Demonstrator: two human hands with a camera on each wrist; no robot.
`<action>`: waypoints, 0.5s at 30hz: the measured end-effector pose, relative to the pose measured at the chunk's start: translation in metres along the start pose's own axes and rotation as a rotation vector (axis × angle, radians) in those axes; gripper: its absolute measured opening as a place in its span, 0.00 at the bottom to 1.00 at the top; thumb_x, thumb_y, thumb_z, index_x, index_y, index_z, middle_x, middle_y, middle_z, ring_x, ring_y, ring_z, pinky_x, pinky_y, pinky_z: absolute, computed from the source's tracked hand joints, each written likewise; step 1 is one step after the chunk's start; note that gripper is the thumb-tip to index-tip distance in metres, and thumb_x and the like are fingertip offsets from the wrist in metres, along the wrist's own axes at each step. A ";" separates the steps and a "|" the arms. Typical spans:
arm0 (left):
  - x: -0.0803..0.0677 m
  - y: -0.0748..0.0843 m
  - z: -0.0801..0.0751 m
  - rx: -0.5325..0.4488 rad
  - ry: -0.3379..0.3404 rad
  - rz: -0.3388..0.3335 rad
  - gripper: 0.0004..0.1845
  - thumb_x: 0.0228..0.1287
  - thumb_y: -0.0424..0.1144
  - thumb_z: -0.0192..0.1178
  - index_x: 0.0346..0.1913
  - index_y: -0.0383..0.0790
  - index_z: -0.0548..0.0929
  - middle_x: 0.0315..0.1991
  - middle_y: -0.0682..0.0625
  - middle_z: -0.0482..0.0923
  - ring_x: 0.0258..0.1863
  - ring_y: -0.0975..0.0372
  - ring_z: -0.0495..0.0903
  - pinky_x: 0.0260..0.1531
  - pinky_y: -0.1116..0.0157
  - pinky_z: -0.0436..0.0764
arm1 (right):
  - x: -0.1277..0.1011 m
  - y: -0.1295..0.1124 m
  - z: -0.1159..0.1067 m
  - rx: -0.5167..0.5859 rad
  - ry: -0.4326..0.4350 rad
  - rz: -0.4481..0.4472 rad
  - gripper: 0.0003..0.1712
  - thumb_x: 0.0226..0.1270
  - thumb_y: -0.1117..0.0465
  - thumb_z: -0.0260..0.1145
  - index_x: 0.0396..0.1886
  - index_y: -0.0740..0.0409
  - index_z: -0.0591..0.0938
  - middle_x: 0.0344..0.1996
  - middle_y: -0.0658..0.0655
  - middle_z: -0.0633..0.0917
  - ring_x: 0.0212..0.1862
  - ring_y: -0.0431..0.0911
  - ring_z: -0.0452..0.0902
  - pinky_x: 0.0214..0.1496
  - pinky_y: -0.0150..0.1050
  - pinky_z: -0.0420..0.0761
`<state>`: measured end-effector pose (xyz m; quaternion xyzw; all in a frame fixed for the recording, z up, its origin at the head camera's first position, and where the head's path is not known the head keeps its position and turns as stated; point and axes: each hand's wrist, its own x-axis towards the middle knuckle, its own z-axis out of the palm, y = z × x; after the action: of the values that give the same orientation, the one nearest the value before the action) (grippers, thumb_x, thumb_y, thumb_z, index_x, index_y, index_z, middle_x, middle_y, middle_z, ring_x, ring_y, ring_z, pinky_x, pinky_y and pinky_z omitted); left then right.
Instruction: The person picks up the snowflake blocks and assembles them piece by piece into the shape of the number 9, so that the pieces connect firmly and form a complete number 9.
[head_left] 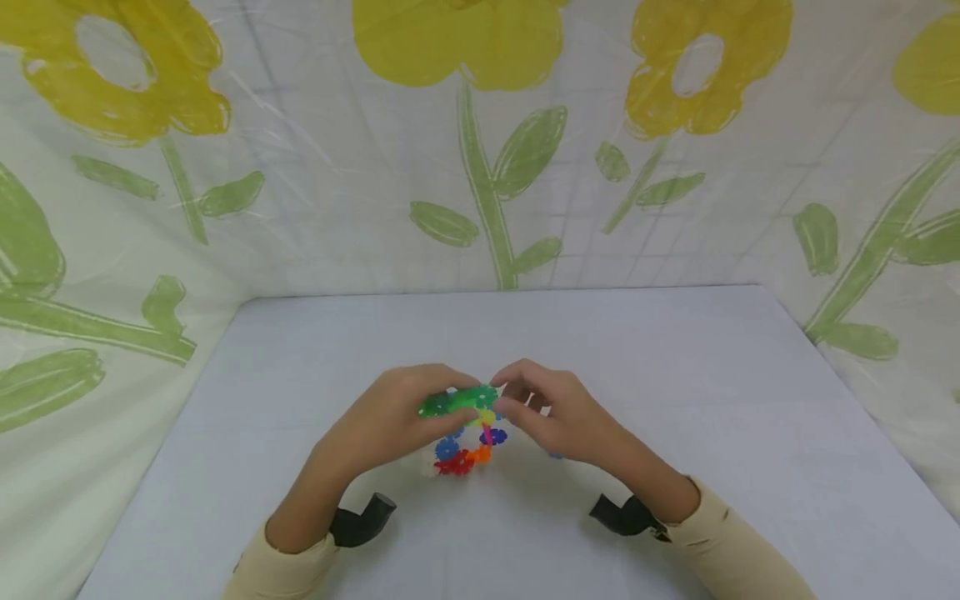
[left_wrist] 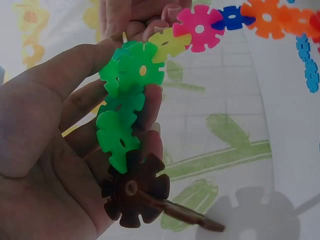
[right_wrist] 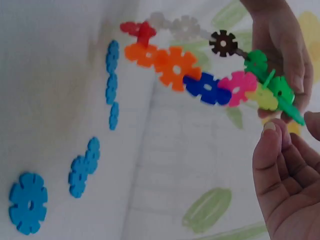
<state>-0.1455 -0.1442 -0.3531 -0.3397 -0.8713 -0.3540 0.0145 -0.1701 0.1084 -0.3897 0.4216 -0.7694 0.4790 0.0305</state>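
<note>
Two hands meet above the middle of the pale table (head_left: 675, 400), both on one chain of interlocking plastic snowflake discs (head_left: 467, 433). Your left hand (head_left: 397, 417) curls its fingers and thumb round the green discs (left_wrist: 127, 100) at the chain's upper end, gripping them; a dark brown disc (left_wrist: 135, 189) sits just below the greens, against your palm. Your right hand (head_left: 551, 408) pinches the same green end from the other side, fingertips (right_wrist: 272, 131) touching the yellow disc (right_wrist: 264, 97). From there the chain hangs in a loop through pink (right_wrist: 240, 86), dark blue (right_wrist: 206, 89), orange (right_wrist: 172, 64) and red (right_wrist: 139, 31) discs. Loose light blue discs (right_wrist: 27, 202) lie on the table beside the loop. Behind the table hangs a plastic sheet printed with yellow flowers (head_left: 465, 42).
</note>
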 end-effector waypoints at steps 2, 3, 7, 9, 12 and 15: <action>-0.001 0.001 -0.002 0.009 0.013 -0.007 0.17 0.67 0.43 0.68 0.56 0.45 0.85 0.50 0.56 0.84 0.47 0.65 0.83 0.47 0.63 0.83 | 0.001 0.007 -0.006 -0.026 0.014 0.031 0.10 0.72 0.67 0.64 0.50 0.59 0.80 0.33 0.50 0.85 0.33 0.39 0.80 0.32 0.36 0.84; -0.002 0.001 -0.003 0.016 0.020 -0.008 0.17 0.68 0.43 0.67 0.57 0.44 0.85 0.51 0.56 0.84 0.49 0.64 0.83 0.48 0.62 0.83 | 0.002 0.011 -0.008 -0.050 0.014 0.056 0.08 0.72 0.67 0.64 0.49 0.59 0.81 0.33 0.50 0.85 0.34 0.39 0.80 0.32 0.36 0.84; -0.004 0.001 -0.006 0.020 0.046 -0.005 0.18 0.68 0.44 0.67 0.58 0.44 0.84 0.54 0.55 0.83 0.54 0.62 0.81 0.51 0.60 0.82 | 0.003 0.027 -0.014 -0.252 -0.135 0.248 0.03 0.71 0.64 0.66 0.41 0.54 0.84 0.31 0.46 0.83 0.34 0.39 0.76 0.36 0.35 0.81; -0.004 0.001 -0.006 0.020 0.058 -0.001 0.19 0.68 0.44 0.67 0.59 0.43 0.84 0.55 0.54 0.83 0.56 0.61 0.81 0.52 0.59 0.81 | 0.000 0.032 -0.014 -0.358 -0.274 0.389 0.02 0.69 0.61 0.68 0.39 0.53 0.84 0.31 0.45 0.81 0.34 0.40 0.74 0.37 0.35 0.79; -0.004 0.001 -0.007 0.026 0.073 -0.002 0.19 0.68 0.44 0.66 0.59 0.42 0.83 0.56 0.53 0.83 0.57 0.60 0.80 0.52 0.59 0.81 | -0.007 0.035 -0.012 -0.488 -0.474 0.532 0.08 0.63 0.58 0.74 0.37 0.54 0.83 0.30 0.46 0.78 0.33 0.42 0.72 0.37 0.38 0.78; -0.004 0.002 -0.007 0.025 0.090 -0.020 0.20 0.69 0.43 0.66 0.60 0.41 0.83 0.57 0.52 0.82 0.58 0.59 0.80 0.52 0.58 0.81 | -0.013 0.036 -0.011 -0.551 -0.574 0.583 0.14 0.55 0.60 0.79 0.36 0.54 0.81 0.29 0.47 0.76 0.32 0.43 0.70 0.36 0.39 0.76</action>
<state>-0.1427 -0.1504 -0.3479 -0.3146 -0.8774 -0.3581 0.0546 -0.1902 0.1314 -0.4151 0.2801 -0.9307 0.1108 -0.2076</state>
